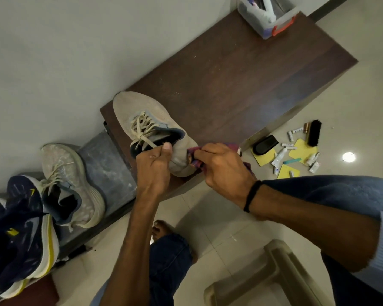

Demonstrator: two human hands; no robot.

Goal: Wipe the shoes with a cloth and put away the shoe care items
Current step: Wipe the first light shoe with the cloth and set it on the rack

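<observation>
Two grey shoes, one cloth, one brush, three yellow pads, one box.

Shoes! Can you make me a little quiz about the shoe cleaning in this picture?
1. True or false: the right hand holds the cloth against the heel end of the grey shoe.
2. Where does the black brush lie? A: on the floor. B: on the wooden bench. C: inside the plastic box.
3. How many grey shoes can you count in all?

Key
1. True.
2. A.
3. Two: the one being wiped and a second grey shoe lower down to the left.
</observation>
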